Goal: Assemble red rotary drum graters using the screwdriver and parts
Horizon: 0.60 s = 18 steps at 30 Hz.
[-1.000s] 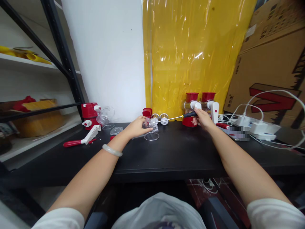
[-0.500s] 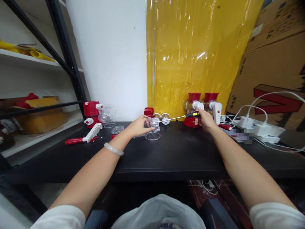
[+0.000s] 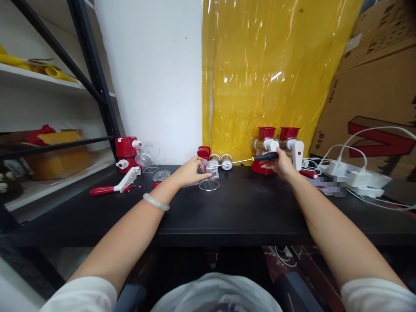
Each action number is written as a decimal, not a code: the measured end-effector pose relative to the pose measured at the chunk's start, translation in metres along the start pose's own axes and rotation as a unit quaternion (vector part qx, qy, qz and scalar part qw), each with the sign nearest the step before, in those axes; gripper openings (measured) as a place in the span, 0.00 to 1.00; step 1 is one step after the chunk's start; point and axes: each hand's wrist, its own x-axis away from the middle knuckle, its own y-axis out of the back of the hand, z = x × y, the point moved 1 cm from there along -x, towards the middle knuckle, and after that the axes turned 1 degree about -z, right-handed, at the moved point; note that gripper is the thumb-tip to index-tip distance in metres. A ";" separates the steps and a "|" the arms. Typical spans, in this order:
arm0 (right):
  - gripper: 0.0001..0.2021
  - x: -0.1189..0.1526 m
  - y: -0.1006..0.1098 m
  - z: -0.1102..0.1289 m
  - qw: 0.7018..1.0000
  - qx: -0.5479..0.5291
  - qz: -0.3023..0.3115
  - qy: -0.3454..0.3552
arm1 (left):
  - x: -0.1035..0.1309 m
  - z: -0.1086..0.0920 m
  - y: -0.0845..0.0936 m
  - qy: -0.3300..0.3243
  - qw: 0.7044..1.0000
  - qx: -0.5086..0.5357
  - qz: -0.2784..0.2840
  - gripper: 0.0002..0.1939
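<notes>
My left hand [image 3: 192,171] is closed around a clear plastic part [image 3: 212,172] with a round rim, at the middle of the black table. In my right hand [image 3: 281,163] is a screwdriver [image 3: 265,156] with a black and yellow handle, held almost level. Its long metal shaft points left, and the tip meets the clear part; exactly where it sits is too small to tell. Behind the clear part are two metal-and-white drums [image 3: 226,162] and a red piece [image 3: 203,151]. Just beyond my right hand stand two red and white hand-crank graters [image 3: 267,132].
On the table's left stand a red grater body [image 3: 126,151], a white crank with red handle [image 3: 119,184] and a clear disc [image 3: 161,175]. White chargers and cables [image 3: 359,178] lie at the right, before a large carton [image 3: 373,95]. A metal shelf [image 3: 94,73] borders the left.
My right hand has shifted slightly, its fingers now wrapped differently at the screwdriver handle's end. The left hand keeps its hold on the clear part. The view has moved a little.
</notes>
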 end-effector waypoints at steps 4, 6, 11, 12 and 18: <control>0.09 0.001 -0.002 0.002 0.997 -0.023 0.004 0.073 | 0.001 -0.001 0.001 0.003 1.000 0.003 -0.001 0.22; 0.10 0.000 0.000 0.000 0.995 0.026 0.003 0.095 | 0.001 -0.001 0.001 0.005 1.000 0.009 0.000 0.22; 0.14 -0.003 0.004 -0.006 0.997 0.064 0.002 0.048 | 0.001 -0.001 0.002 0.009 1.000 0.010 0.005 0.22; 0.11 -0.004 0.003 -0.007 0.999 0.024 0.003 0.040 | 0.001 -0.001 0.002 0.008 1.000 0.008 0.006 0.22; 0.08 -0.003 -0.004 -0.006 0.993 -0.099 0.016 0.062 | 0.001 0.002 -0.001 0.004 1.000 0.007 -0.002 0.22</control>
